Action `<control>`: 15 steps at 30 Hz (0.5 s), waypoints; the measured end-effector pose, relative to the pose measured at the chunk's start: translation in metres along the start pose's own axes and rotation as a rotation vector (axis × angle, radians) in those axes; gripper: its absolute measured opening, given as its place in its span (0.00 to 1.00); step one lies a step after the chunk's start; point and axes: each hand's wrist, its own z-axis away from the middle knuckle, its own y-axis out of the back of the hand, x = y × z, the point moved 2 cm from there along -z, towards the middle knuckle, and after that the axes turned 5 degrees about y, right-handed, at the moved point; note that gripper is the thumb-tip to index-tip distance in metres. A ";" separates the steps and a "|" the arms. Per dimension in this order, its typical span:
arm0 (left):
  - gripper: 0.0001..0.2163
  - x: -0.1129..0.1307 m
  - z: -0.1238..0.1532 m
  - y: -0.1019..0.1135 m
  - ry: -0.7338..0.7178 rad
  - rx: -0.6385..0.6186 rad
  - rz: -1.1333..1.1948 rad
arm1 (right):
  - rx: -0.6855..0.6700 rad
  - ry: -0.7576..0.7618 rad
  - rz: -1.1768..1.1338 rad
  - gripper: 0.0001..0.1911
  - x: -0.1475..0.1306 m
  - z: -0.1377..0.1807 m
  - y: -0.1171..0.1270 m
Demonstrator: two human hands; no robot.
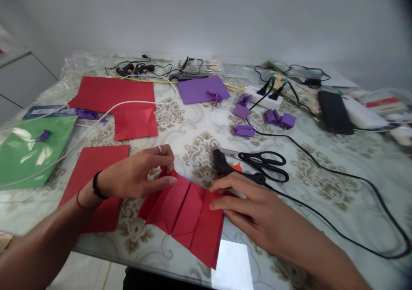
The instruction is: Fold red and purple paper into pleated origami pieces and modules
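Observation:
Creased red paper [183,215] with several fold lines is held between my hands, near the table's front edge. My left hand [144,170] pinches its upper left corner between thumb and fingers. On the right side, my right hand [244,204] grips the paper's edge, thumb and fingers closed on it. Just beyond my right hand lie a black glue gun [225,163] and black-handled scissors [262,159]. A flat red sheet [93,165] lies partly under my left forearm. Farther back are a smaller red piece [135,125] and a large red sheet [116,92].
Green paper in a clear sleeve [35,161] lies at the left. Purple paper [199,88] and folded purple pieces [244,130] are at the back. A white power strip [262,98], a black phone-like slab [334,112] and a long black cable [341,176] occupy the right.

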 end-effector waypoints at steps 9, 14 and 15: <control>0.06 -0.005 0.001 -0.005 0.004 -0.030 -0.003 | 0.015 -0.014 -0.028 0.13 -0.003 0.003 0.012; 0.09 -0.001 0.001 0.005 0.057 0.020 0.058 | 0.034 -0.005 -0.013 0.15 -0.002 0.008 0.020; 0.09 -0.001 0.001 0.008 0.075 0.048 0.067 | 0.044 0.000 -0.005 0.15 -0.002 0.009 0.022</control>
